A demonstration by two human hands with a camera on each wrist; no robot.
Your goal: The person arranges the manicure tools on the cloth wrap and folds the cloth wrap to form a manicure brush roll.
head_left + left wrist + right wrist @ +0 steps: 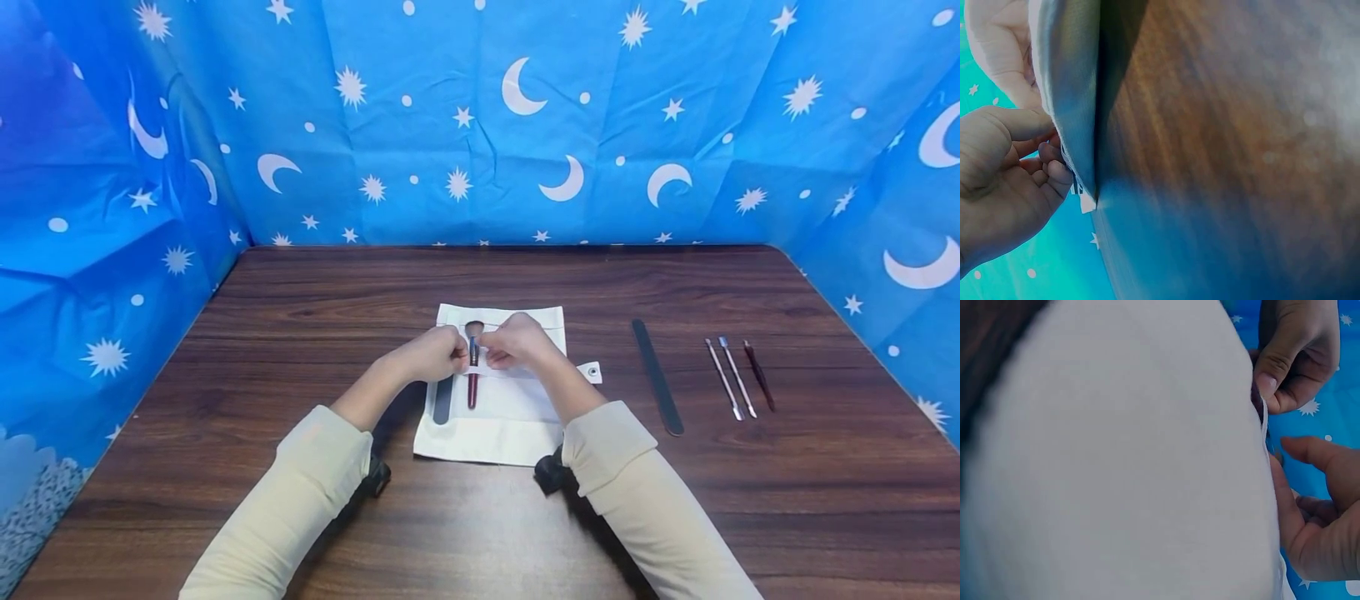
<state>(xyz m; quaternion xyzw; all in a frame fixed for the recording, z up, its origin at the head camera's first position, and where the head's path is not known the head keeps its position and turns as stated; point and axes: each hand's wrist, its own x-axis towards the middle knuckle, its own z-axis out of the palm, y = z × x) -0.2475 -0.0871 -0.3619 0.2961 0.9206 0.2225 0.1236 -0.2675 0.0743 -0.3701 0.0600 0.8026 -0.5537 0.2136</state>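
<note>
A makeup brush with a dark red handle lies on a white cloth roll, its handle passing under a pale strap. Beside it on the cloth is a grey nail file, its upper part hidden by my left hand. That hand pinches the strap's edge left of the brush, thumb against curled fingers. My right hand is on the brush's other side, fingertips close to its ferrule. In the right wrist view, the right thumb stands apart from the forefinger, which touches the cloth; contact with the brush is unclear.
On the wooden table, right of the cloth, lie a dark nail file, two slim metal tools and a dark brown slender tool. A snap tab sticks out rightward. A blue patterned curtain borders the table.
</note>
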